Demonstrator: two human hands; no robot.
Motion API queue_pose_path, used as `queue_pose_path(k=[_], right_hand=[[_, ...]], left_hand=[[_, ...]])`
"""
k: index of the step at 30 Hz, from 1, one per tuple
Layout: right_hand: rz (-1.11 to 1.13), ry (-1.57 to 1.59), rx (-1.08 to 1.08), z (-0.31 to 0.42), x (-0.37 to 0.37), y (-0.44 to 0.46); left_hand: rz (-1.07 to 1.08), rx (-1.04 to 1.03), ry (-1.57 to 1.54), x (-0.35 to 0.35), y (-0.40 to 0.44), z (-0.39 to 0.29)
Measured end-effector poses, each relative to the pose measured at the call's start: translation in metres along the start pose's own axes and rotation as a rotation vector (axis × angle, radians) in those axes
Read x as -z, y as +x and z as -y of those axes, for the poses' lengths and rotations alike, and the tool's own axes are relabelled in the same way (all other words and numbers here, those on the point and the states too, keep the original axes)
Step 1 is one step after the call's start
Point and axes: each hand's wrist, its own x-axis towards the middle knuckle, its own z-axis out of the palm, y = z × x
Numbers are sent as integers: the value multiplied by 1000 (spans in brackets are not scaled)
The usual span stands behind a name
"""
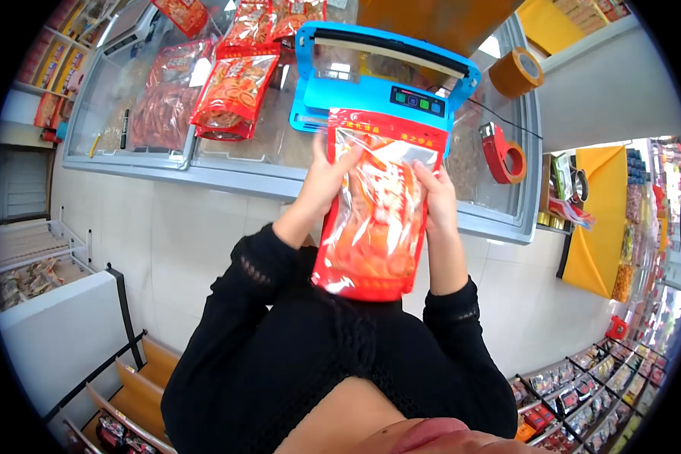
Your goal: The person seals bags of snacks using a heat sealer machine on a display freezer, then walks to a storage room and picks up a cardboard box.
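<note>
A red snack pouch (378, 219) with a clear, shiny front is held upright between my two hands, its top edge overlapping the front of a blue bag sealer (340, 94). My left hand (329, 178) grips the pouch's left side near the top, thumb on the front. On the opposite side my right hand (437, 198) holds the edge, thumb also on the front. Fingers behind the pouch are hidden. The sealer's lid stands raised, and a small button panel (418, 102) shows on its front right.
Beneath the sealer is a glass-topped freezer (234, 175). Several filled red pouches (238, 91) lie at its left, beside a large clear bag (166, 106) and a black marker (125, 129). To the right are a red tape dispenser (495, 155) and a brown tape roll (516, 73).
</note>
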Motion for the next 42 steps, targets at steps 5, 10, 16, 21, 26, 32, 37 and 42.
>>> queue_pose_path(k=[5,10,16,21,26,32,37,42], right_hand=[[-127,-156,-50,-52,35,59],[-108,-103,-219,-67,62,98],[-139,-112,-275,-68,74,112],[-208,-185,-284,-75,78,118],[-187,-246,-290,-77,90,127],[-503,-1148,425,70,59,133],[-313,-967,425,114,55,233],[-244,-691,397,95,54,179]], left_hand=[[64,555,-226,40,68,48],[-8,653,-178,52,100,73],[-112,569,-182,47,109,77],[-174,542,-80,57,125,84],[-156,524,16,60,130,84],[-140,533,-56,63,131,88],[-138,532,-62,64,128,82],[-135,528,-93,65,130,82]])
